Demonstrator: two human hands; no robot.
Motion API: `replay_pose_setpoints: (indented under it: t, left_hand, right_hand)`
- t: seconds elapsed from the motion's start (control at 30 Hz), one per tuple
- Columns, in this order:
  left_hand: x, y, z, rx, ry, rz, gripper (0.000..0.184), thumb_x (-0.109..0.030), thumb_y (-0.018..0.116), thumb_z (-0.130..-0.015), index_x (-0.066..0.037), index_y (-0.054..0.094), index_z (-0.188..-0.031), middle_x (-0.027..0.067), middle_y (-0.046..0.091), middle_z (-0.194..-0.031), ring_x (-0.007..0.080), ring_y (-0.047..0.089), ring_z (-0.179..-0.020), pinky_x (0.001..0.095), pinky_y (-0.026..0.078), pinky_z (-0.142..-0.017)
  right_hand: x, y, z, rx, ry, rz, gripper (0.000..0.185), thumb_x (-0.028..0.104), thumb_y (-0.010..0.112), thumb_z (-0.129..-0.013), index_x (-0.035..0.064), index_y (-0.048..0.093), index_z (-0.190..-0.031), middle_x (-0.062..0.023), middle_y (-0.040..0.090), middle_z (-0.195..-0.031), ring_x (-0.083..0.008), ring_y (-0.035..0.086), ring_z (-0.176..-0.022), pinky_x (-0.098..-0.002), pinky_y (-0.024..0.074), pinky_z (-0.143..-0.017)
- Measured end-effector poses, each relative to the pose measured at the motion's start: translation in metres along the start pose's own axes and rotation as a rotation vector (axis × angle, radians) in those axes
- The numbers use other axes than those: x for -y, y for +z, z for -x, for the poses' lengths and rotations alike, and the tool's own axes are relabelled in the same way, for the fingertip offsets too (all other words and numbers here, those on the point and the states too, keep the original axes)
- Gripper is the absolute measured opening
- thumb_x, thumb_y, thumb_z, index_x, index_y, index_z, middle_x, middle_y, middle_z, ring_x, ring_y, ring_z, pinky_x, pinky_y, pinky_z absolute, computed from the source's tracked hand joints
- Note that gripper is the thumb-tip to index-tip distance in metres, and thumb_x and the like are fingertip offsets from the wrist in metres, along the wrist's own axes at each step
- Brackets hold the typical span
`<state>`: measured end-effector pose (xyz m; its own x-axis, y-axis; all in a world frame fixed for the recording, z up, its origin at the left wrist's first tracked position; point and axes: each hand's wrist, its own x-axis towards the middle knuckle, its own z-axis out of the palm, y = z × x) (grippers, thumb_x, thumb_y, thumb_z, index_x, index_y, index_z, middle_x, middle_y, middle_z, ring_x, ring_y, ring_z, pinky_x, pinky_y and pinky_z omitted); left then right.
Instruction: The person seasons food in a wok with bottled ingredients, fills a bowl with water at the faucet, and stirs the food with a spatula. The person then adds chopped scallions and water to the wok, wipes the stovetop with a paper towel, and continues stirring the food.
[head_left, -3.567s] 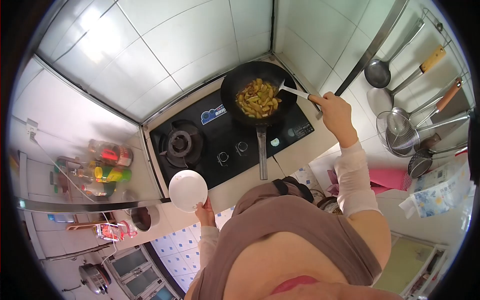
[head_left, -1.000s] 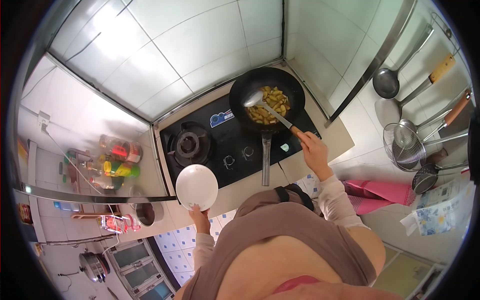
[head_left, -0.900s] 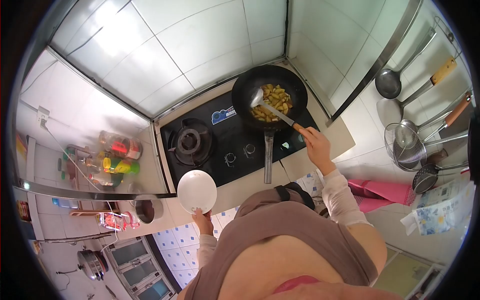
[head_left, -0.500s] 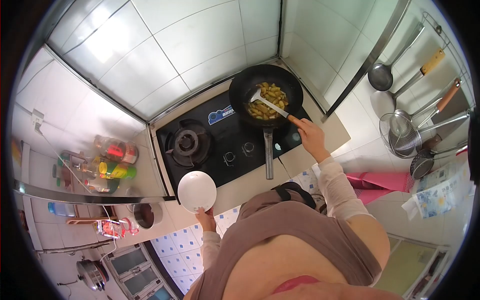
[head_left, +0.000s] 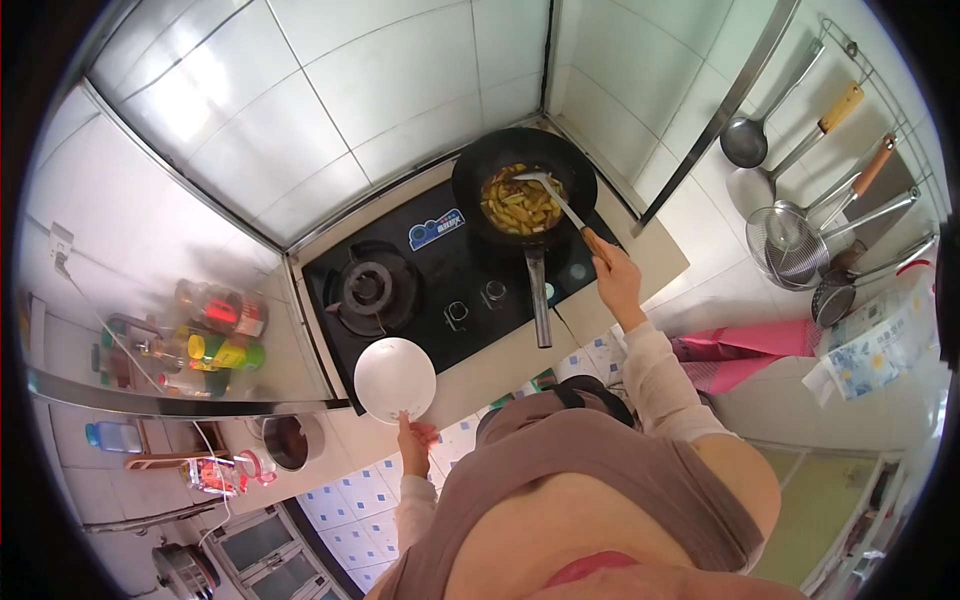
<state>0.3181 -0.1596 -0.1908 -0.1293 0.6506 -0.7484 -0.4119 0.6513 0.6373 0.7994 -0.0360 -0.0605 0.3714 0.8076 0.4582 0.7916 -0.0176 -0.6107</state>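
Unreadable lettering on the stove sticker (head_left: 437,230)

White tiles with dark grout lines cover the wall (head_left: 390,80) behind the pale counter (head_left: 640,262), and a bright glare sits on their upper left part. Glass panels with 2 metal-edged frames flank the cooking corner. The floor (head_left: 352,505) is white with small blue squares. At lower left stands a cabinet (head_left: 262,541) with pale frames and greyish panes; a white socket (head_left: 61,240) is on the left wall.
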Motion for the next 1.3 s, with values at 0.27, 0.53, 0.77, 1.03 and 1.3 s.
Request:
replay_pose_setpoints:
  t: [0.27,0.53,0.77,1.03,1.3]
  left_hand:
    - [0.012,0.01,0.037,0.325,-0.029,-0.682,0.039,-0.039,0.055,-0.092,-0.001,0.057,-0.086,0.0112,0.064,-0.069,0.0141,0.058,-0.051,0.0256,0.045,-0.044]
    - [0.037,0.029,0.055,0.36,0.054,-0.761,0.029,-0.031,0.062,-0.089,-0.002,0.06,-0.092,0.0098,0.065,-0.073,0.0138,0.061,-0.056,0.0267,0.048,-0.049]
    - [0.12,-0.014,0.062,0.11,0.121,-0.693,0.032,-0.029,0.062,-0.086,-0.002,0.062,-0.103,0.0138,0.069,-0.084,0.0201,0.067,-0.072,0.031,0.054,-0.065]
    - [0.276,0.011,0.046,0.41,-0.041,-0.985,0.073,-0.056,0.053,-0.086,-0.01,0.042,-0.141,0.0255,0.043,-0.139,0.0362,0.039,-0.133,0.0425,0.034,-0.108]
    - [0.326,0.068,0.061,0.362,-0.359,-1.146,0.092,-0.075,0.046,-0.078,-0.024,0.023,-0.151,0.0304,0.008,-0.154,0.0553,0.018,-0.137,0.0607,0.024,-0.109]
  right_hand:
    - [0.021,0.008,-0.003,0.092,0.038,0.125,0.04,0.014,0.064,-0.084,0.0135,0.059,-0.124,-0.0114,0.065,-0.112,-0.0309,0.063,-0.099,-0.0373,0.0505,-0.083]
    - [0.017,-0.006,0.02,-0.21,0.045,-0.075,0.017,0.017,0.055,-0.092,0.0041,0.064,-0.099,-0.0135,0.064,-0.09,-0.0293,0.061,-0.078,-0.0377,0.0476,-0.068]
    - [0.001,-0.018,0.104,0.049,0.085,-0.25,0.025,0.016,0.042,-0.096,0.0003,0.057,-0.084,-0.0151,0.059,-0.077,-0.031,0.057,-0.071,-0.0376,0.0442,-0.065]
    - [-0.01,0.068,0.12,0.49,-0.195,-0.283,0.024,0.009,0.051,-0.092,0.0052,0.059,-0.115,-0.0134,0.057,-0.108,-0.0238,0.058,-0.089,-0.0297,0.0466,-0.074]
    - [0.03,0.168,0.062,0.394,-0.405,-0.14,0.038,0.018,0.068,-0.085,0.004,0.061,-0.119,-0.0141,0.058,-0.12,-0.031,0.056,-0.103,-0.0386,0.0441,-0.091]
